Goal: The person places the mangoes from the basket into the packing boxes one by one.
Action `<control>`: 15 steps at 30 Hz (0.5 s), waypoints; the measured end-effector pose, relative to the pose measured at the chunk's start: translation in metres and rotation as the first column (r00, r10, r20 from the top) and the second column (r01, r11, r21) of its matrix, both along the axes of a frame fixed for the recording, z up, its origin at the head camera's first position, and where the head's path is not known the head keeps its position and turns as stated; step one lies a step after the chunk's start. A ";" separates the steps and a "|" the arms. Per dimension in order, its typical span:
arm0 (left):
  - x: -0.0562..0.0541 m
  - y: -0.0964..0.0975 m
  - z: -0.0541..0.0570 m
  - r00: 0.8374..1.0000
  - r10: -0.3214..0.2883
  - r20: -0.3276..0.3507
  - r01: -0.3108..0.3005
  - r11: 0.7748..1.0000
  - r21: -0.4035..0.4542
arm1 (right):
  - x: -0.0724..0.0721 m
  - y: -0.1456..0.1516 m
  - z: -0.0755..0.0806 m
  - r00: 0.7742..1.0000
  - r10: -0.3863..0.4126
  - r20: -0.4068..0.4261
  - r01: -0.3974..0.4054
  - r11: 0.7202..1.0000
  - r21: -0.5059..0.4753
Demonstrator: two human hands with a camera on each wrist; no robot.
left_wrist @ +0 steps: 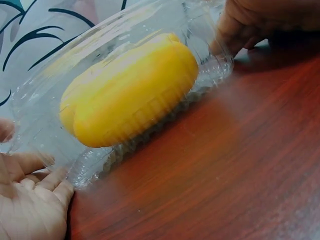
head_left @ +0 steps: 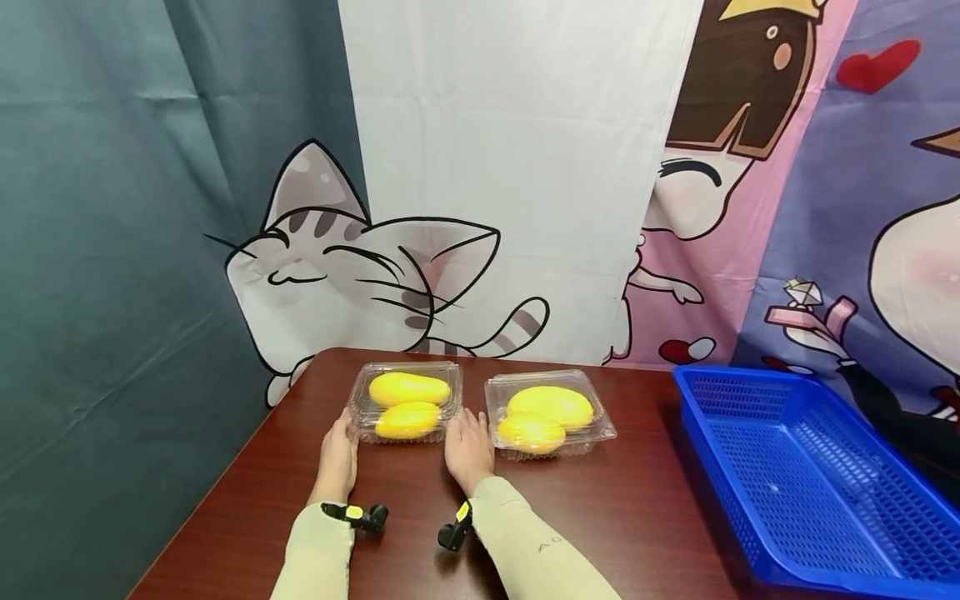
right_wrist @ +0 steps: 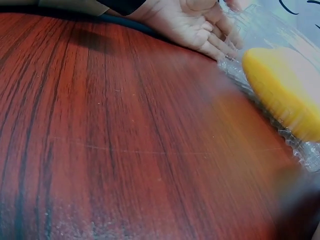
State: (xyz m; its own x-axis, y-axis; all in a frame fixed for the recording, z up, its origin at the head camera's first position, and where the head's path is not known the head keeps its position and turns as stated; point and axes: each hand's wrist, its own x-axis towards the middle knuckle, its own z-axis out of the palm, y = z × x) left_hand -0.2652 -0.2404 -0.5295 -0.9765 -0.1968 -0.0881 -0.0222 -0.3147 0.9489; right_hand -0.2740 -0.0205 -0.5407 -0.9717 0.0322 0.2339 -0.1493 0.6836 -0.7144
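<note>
From the head view, two clear plastic clamshell boxes sit side by side on the dark wooden bench [head_left: 600, 517]. The left box [head_left: 405, 401] holds two yellow mangoes, and the right box [head_left: 549, 413] holds two more, four in all. Each box lies flat with its lid down, its long axis running left to right across the bench, and the mangoes inside lie the same way. The left hand [head_left: 339, 457] rests against the left end of the left box and the right hand [head_left: 467, 446] against its right end, so the box sits between them; the fingers look fairly straight, laid along the box ends rather than curled round them. One blue mesh basket [head_left: 817, 483] stands at the right, well apart from the boxes.

In the left wrist view, the left box [left_wrist: 125, 95] fills the frame, its mangoes [left_wrist: 132, 95] lying lengthwise. The left hand [left_wrist: 30, 200] lies palm up at the near corner, fingers touching the rim; the right hand [left_wrist: 260, 22] touches the far end.

In the right wrist view, the left hand [right_wrist: 195, 22] shows an open palm, fingertips on the corner of the box [right_wrist: 272, 87].
</note>
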 end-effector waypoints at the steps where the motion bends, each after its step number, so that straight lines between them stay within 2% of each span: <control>1: 0.000 0.000 0.000 1.000 -0.001 0.000 0.001 1.000 0.010 | 0.000 0.000 0.000 1.000 0.000 -0.003 0.000 1.000 0.013; 6: 0.000 0.001 0.002 1.000 -0.006 -0.003 0.006 1.000 0.015 | -0.002 0.000 0.001 0.999 -0.015 -0.032 0.015 1.000 0.010; 10: -0.001 0.002 0.002 1.000 -0.001 -0.024 0.002 1.000 0.022 | -0.001 0.000 0.003 0.999 -0.032 -0.013 0.031 0.999 -0.035; 15: -0.002 0.006 0.000 1.000 0.009 0.014 -0.009 1.000 -0.025 | 0.000 0.002 0.000 0.999 -0.044 0.012 0.044 0.998 -0.049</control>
